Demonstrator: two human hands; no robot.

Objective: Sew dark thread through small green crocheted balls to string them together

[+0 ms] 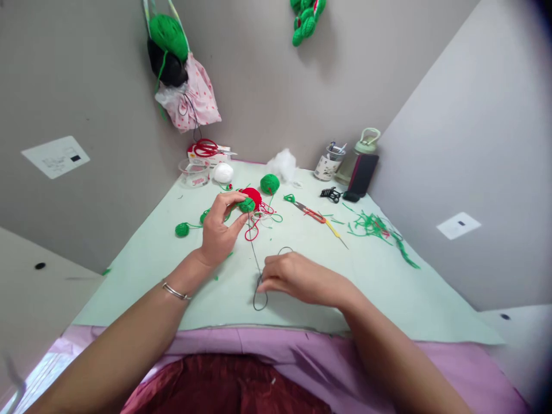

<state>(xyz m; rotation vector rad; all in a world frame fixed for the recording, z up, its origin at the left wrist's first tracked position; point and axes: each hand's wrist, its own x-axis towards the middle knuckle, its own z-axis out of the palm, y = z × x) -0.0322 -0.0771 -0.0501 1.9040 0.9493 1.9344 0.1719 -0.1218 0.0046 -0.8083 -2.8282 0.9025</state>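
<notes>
Between the thumb and fingers of my left hand point(221, 227) is a small green crocheted piece point(247, 204). From it a dark thread point(254, 248) runs down to my right hand point(297, 278), whose fingers are closed on the thread. A loop of it hangs below those fingertips; whether a needle is there too, I cannot tell. Just behind the green piece lies a red yarn ball point(252, 197), with loose red and white strands beside it. To the left, a small green ball piece point(181, 230) rests on the table, joined to green yarn.
Thread snips point(310, 213) and a yellow-handled crochet hook point(336, 232) lie right of centre. Green yarn scraps point(373, 225) spread at the right. A green yarn ball point(269, 184), white stuffing point(283, 165), plastic tub point(194, 173), pen cup point(330, 163), phone point(363, 175) and bottle stand behind.
</notes>
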